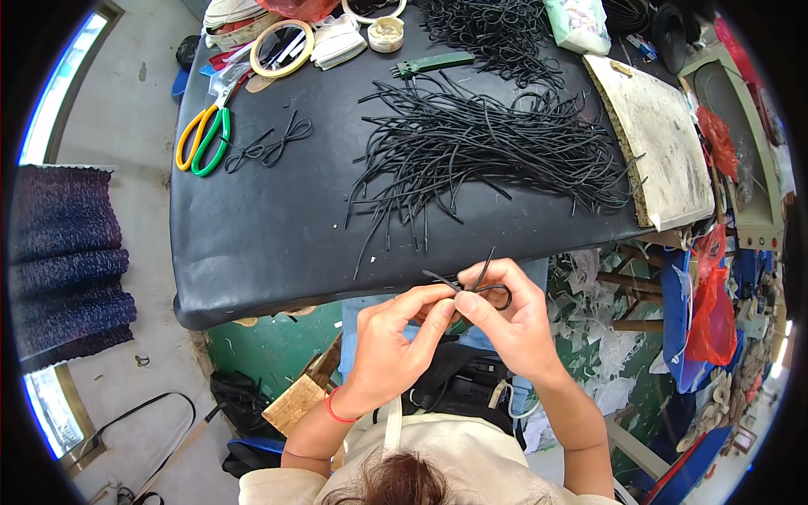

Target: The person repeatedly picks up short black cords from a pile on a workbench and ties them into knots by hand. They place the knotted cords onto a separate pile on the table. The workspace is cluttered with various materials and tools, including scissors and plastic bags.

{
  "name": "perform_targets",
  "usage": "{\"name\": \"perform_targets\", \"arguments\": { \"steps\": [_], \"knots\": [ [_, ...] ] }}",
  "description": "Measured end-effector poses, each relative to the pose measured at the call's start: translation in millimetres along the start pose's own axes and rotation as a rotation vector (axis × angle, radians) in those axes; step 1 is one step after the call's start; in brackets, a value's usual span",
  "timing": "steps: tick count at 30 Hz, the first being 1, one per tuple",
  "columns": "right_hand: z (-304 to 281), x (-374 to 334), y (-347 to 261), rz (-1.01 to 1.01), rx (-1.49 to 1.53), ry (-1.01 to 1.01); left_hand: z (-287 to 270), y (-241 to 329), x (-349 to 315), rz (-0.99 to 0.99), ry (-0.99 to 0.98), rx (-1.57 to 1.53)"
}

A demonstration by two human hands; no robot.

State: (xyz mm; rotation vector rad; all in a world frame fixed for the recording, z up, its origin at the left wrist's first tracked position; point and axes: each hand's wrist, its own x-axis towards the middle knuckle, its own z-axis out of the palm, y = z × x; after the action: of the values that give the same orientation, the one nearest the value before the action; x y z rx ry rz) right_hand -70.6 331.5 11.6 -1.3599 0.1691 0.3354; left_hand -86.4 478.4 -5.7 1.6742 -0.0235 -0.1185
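Note:
My left hand [404,337] and my right hand [509,316] meet just off the near edge of the table, fingertips pinched together. Between them is a thin black cord [497,291], with a loop by my right fingers and two loose ends sticking up. Fingers hide the middle of the cord. Beyond my hands, a large heap of loose black cords [497,151] lies across the table. To the left lie a couple of black cords tied into bows [268,145], beside scissors with yellow and green handles [204,139].
The dark padded table [252,244] spans the front. At its back are a tangled pile of black cords [497,34], a green-handled tool [438,63], a tape roll [282,48] and a small tub [385,34]. A pale board [652,139] stands at the right.

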Motion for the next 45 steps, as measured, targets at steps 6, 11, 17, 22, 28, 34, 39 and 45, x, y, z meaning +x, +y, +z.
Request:
{"name": "perform_targets", "arguments": {
  "steps": [6, 11, 17, 22, 28, 34, 39, 45],
  "knots": [
    [5, -5, 11, -0.079, -0.083, -0.014, 8, 3, -4, 0.108, 0.165, 0.141],
    [10, -6, 16, -0.087, -0.113, 0.035, 14, 0, -5, 0.14, 0.281, 0.258],
    [5, 1, 9, 0.039, -0.012, 0.016, 4, -2, 0, 0.004, 0.23, 0.094],
    [-7, 3, 13, 0.089, 0.035, -0.039, -22, 3, 10, -0.381, -0.144, -0.477],
    [-7, 5, 2, 0.149, 0.15, -0.004, -22, 5, 12, -0.381, -0.093, -0.607],
    [-2, 2, 5, 0.012, -0.117, -0.017, -14, -2, 7, -0.31, -0.064, -0.452],
    [-1, 2, 8, -0.192, -0.623, 0.003, -15, -5, 7, -0.26, -0.14, -0.197],
    [-11, 8, 6, 0.102, -0.116, -0.075, -21, -5, 12, -0.324, -0.109, -0.423]
  ]
}}
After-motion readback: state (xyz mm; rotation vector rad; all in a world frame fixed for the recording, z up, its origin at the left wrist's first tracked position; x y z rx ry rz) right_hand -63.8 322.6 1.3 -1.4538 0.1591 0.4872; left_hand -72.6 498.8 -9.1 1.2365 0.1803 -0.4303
